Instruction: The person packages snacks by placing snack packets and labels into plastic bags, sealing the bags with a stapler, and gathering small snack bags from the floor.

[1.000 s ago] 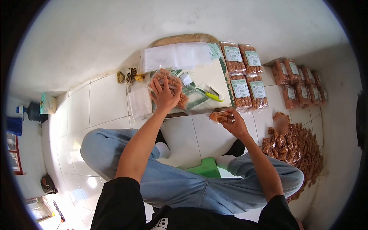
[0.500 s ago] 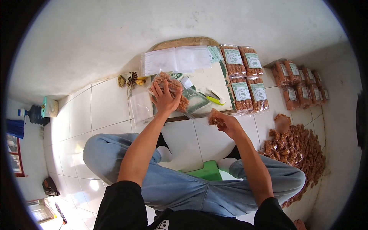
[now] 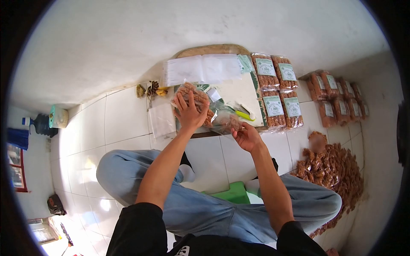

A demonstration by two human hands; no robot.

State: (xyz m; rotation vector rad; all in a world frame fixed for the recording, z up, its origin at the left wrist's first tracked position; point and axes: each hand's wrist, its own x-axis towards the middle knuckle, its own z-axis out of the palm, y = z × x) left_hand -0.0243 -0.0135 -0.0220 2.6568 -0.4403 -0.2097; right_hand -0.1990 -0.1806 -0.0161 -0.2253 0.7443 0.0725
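Clear snack bag (image 3: 201,96) on the tabletop (image 3: 232,90), long axis running ten to four o'clock, mouth towards four! It lies under the left hand (image 3: 192,114), fingers spread wide, and at ten o'clock from the right hand (image 3: 247,135), half-curled by the mouth, grip impossible to tell.

Wearer noted in black shirt (image 3: 222,246) with 2 short sleeves (image 3: 139,226), white chest marking (image 3: 183,251), faded blue jeans (image 3: 200,215), white-and-black socks (image 3: 187,172).

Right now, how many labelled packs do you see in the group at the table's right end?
4, two by two: far-left pack, far-right pack, near-left pack and near-right pack. Others may be hidden underneath.
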